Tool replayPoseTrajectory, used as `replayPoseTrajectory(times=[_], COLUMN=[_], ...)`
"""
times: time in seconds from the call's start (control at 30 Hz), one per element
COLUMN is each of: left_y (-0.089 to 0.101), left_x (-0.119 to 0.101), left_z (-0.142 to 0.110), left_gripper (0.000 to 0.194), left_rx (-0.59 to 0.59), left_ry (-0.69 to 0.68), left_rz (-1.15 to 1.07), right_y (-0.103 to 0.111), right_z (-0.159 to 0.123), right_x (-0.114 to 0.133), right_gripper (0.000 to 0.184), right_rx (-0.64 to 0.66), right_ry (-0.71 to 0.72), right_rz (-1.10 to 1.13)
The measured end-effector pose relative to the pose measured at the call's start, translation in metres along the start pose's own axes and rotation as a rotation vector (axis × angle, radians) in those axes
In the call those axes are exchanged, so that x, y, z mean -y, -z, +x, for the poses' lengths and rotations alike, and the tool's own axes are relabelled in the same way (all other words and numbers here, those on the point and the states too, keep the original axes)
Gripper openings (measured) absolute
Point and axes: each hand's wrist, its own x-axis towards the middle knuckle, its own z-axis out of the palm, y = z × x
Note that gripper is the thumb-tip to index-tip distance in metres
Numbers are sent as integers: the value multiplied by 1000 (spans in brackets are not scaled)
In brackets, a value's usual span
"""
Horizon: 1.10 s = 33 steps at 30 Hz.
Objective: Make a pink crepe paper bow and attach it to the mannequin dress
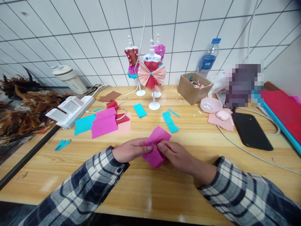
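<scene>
My left hand (135,148) grips a folded piece of magenta crepe paper (154,158) by its left side, thumb on top. From the other side my right hand (177,153) closes on the paper's right part, thumb and fingers pinched. A small thin bit shows between the two thumbs; I cannot make out what it is. The paper is held just above the wooden table (150,191). Beyond it lie a turquoise paper strip (170,122) and a folded turquoise piece (139,110). Small white dress forms (154,106) wearing paper dresses stand behind these.
Magenta paper sheets (104,124) lie at left near a white power strip (72,110). At right are a cardboard box (192,92), a pink dish (211,105), a black phone (252,130) and a water bottle (208,61). Brown feathers (28,106) are heaped at far left.
</scene>
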Motion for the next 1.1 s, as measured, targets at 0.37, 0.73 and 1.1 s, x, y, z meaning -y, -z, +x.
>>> replayPoseTrajectory(times=[0.37,0.73,1.1], left_y=[-1,3,0], left_x=[2,10,6], left_z=[2,-1,-1], left_gripper=[39,29,25], left_rx=[20,-74,-4], left_ry=[-15,-4,24], left_rz=[-4,19,24], right_y=[-2,-2,1], right_z=[2,4,4], right_x=[-1,0,2], right_gripper=[40,41,46], right_rx=[0,-17,27], right_ry=[-31,-36,-68], right_rz=[-41,-68,-18])
